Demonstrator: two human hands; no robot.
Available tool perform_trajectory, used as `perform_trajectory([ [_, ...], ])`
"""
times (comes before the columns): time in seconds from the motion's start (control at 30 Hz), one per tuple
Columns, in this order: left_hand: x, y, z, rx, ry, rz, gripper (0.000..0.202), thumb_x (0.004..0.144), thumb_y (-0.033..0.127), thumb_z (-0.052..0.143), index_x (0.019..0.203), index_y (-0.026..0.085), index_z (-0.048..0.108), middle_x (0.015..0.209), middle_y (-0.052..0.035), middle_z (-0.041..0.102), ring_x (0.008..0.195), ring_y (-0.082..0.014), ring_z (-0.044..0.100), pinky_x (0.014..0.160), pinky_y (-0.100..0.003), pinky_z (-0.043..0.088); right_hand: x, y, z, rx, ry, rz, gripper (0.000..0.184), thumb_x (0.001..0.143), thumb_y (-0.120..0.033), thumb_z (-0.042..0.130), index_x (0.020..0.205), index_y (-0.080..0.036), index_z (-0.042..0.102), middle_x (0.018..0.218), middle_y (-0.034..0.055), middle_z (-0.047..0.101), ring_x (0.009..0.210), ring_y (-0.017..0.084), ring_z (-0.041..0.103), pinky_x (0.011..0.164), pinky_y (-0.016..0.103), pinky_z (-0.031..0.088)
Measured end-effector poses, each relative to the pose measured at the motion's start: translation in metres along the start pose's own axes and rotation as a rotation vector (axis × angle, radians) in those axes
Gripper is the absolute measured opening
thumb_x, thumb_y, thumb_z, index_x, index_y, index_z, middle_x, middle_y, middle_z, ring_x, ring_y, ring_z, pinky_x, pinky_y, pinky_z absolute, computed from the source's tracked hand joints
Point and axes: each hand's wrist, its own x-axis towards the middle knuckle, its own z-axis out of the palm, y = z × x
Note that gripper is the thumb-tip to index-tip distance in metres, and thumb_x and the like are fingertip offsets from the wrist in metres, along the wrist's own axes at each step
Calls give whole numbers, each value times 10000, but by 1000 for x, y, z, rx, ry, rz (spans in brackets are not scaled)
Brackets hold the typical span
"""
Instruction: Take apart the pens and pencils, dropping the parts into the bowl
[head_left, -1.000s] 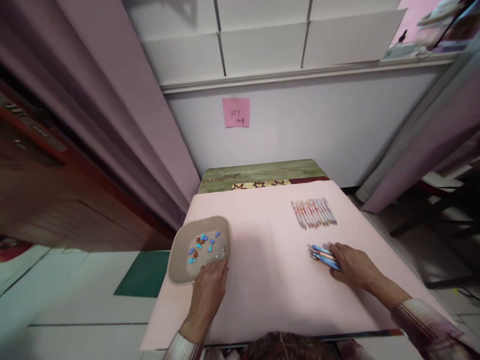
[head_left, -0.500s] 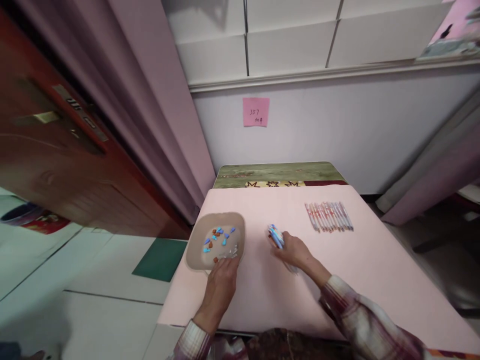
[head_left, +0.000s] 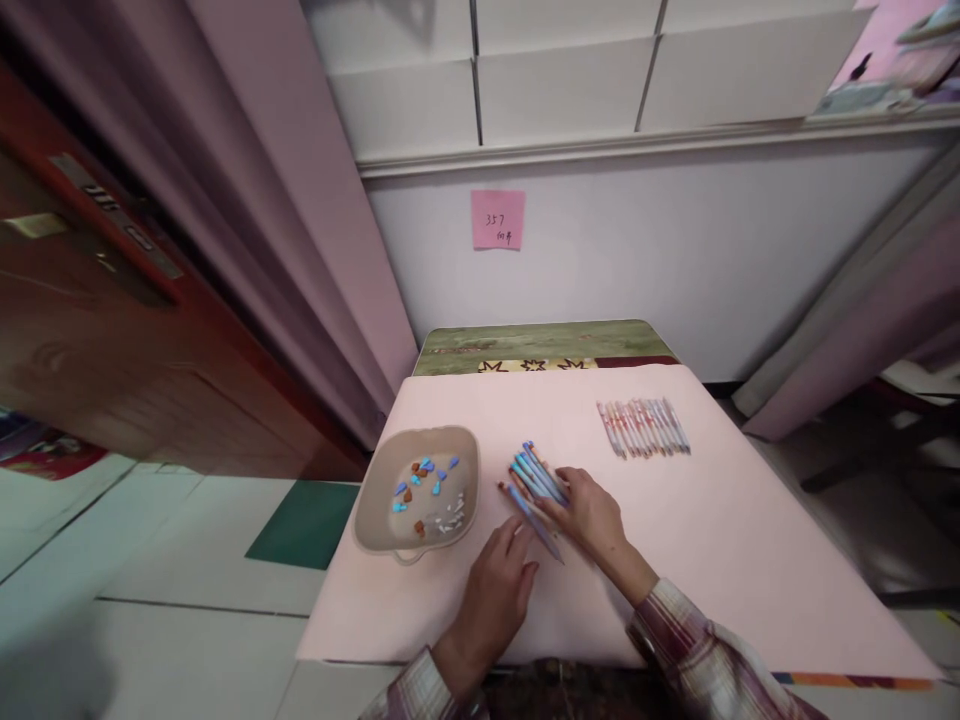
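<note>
A bunch of blue pens [head_left: 534,474] lies on the pink table cover [head_left: 712,540], just right of a beige bowl [head_left: 375,500]. My right hand [head_left: 589,512] rests flat on the pens, fingers spread over their near ends. One pen [head_left: 531,515] sticks out toward me, and the fingertips of my left hand [head_left: 499,580] touch it, with the fingers loosely extended. The bowl holds several small blue and brown caps and some white bits. A row of red-and-white pens [head_left: 643,427] lies at the back right of the cover.
A green patterned table edge [head_left: 540,345] shows beyond the pink cover, against a white wall with a pink sticky note [head_left: 497,219]. A dark wooden door [head_left: 112,330] and a pink curtain stand at the left. A green mat [head_left: 304,522] lies on the floor.
My right hand carried the blue pens from the right side of the table to beside the bowl and laid them down. My left hand left the bowl's rim and reached to the pens.
</note>
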Motion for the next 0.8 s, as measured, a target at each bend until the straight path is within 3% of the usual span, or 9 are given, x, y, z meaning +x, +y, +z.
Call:
perform_trajectory([
  [0.13,14,-6,28,-96,54,-209,570,809,144,522,1366,165,400,1333,-154,505,1302,-289,424,1047,-494,401,3,22,2,100,-12,39,274,873,-398,542,1055,-217,636,900,37,694,826,177,642,695,254,402],
  [0.23,21,-10,37,-142,106,-298,598,763,153,559,1342,167,410,1358,-155,461,1338,-307,366,1074,-521,351,10,27,1,117,-60,48,227,864,-406,551,931,-221,664,766,13,698,740,170,634,634,247,374],
  [0.5,28,-6,47,-233,111,-343,557,758,94,503,1307,169,459,1412,-153,403,1346,-278,350,1112,-498,309,23,27,1,119,-106,0,164,834,-333,567,825,-184,636,694,30,686,677,170,619,634,249,369],
  [0.63,47,-12,47,-254,128,-349,576,709,41,471,1275,148,501,1386,-151,445,1326,-259,384,1118,-462,313,23,31,-1,165,-110,45,167,822,-336,577,781,-178,612,688,44,688,670,174,626,624,247,380],
  [0.8,66,-19,38,-221,87,-413,521,749,79,473,1266,100,524,1402,-193,439,1327,-286,394,1116,-469,303,23,40,-5,337,-235,117,201,843,-360,537,767,-186,602,531,-10,641,530,139,599,577,227,397],
])
